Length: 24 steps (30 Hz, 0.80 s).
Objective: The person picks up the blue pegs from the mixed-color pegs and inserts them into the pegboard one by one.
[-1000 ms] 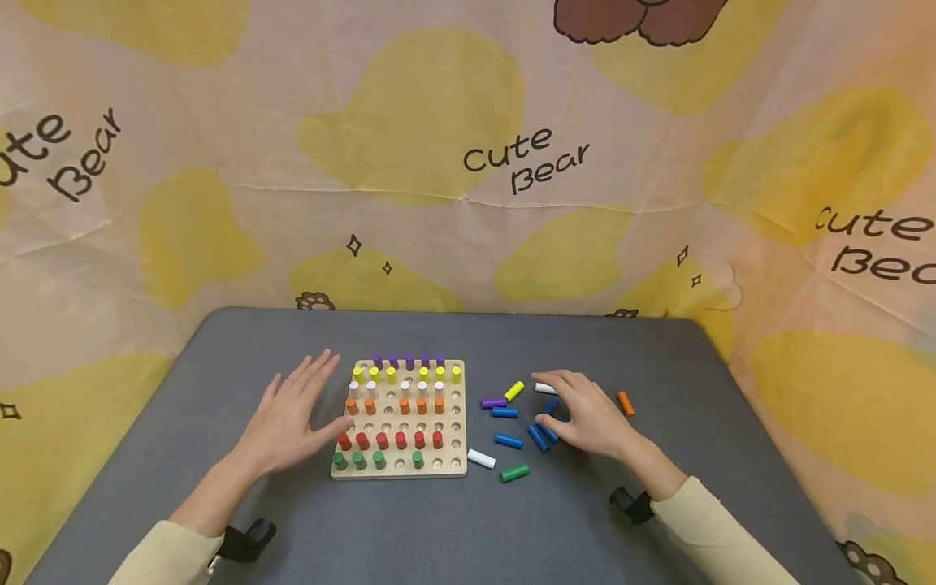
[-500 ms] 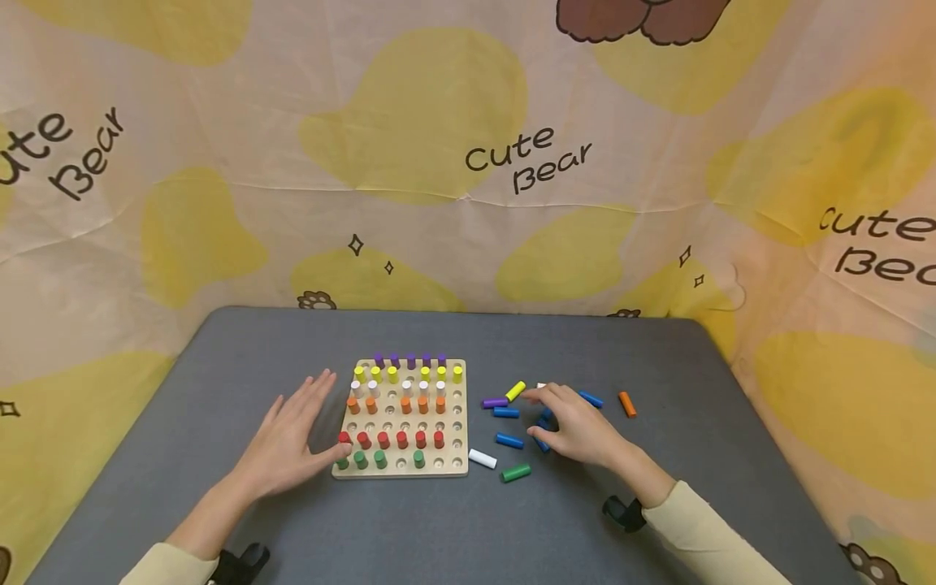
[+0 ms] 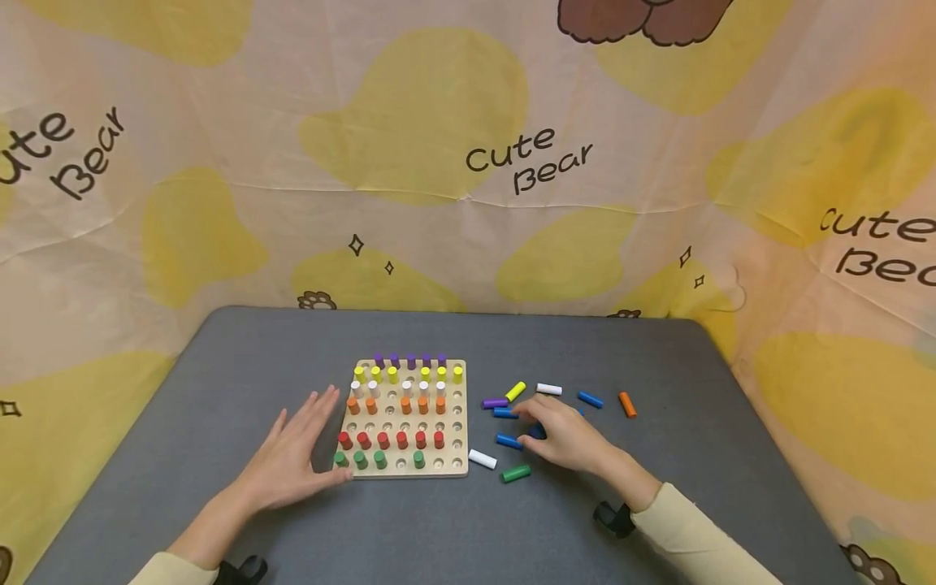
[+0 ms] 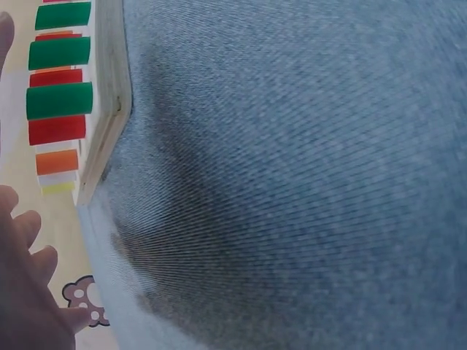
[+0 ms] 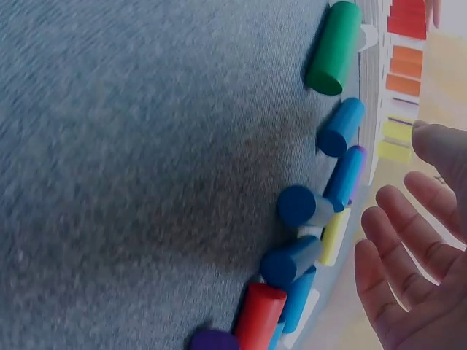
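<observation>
Spreads left grip (image 3: 288, 461) wide just left of pegboard (image 3: 397, 418) | poises right grip (image 3: 572, 436) loosely wide by blue pegs (image 3: 508, 441), right of pegboard | shows red peg (image 5: 260, 319) in right wrist view, hidden from head view

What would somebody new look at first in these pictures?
Probably the bright pegs standing in rows on the board, on the grey table. Next, the loose pegs lying to the board's right, with the right hand over some. Behind the table, the big "cute Bear" cloth stands out too.
</observation>
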{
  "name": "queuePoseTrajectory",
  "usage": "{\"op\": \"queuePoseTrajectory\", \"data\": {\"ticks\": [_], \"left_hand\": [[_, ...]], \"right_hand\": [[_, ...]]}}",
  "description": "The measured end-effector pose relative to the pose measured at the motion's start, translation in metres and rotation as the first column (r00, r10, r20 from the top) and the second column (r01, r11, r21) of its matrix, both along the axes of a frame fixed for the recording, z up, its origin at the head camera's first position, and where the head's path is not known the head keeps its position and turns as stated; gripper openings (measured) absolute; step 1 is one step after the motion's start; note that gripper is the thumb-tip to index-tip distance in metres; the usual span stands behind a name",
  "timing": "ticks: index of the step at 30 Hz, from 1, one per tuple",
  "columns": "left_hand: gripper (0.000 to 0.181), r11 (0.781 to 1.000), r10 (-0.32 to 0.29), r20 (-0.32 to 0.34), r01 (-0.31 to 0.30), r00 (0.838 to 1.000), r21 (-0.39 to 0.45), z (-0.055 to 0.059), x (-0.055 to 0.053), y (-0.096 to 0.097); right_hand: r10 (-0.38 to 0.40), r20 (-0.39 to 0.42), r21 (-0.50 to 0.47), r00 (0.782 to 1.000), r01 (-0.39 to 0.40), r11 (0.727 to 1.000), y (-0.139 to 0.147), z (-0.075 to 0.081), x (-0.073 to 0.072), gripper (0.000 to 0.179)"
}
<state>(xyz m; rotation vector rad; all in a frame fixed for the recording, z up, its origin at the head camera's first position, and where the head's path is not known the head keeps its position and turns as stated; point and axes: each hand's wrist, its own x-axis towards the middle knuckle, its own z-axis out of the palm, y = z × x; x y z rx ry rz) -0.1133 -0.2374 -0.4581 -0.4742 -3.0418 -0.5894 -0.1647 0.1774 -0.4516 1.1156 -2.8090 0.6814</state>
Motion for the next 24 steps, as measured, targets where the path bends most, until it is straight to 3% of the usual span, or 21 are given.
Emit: {"op": "queuePoseTrajectory", "data": {"ticks": [13,24], "left_hand": [[0.112,1.0,-0.025,0.04,0.025,0.999,0.007,-0.015,-0.006,-0.002],[0.111,1.0,-0.026,0.102,0.026,0.994,0.004,-0.02,-0.009,0.0]], "right_hand": [[0.014,0.03,0.002,0.999,-0.014,1.0,-0.013,-0.007,0.003,0.029],[0.013,0.041,0.023,0.999,-0.014,1.0,-0.016,-0.012,0.003,0.024]]}}
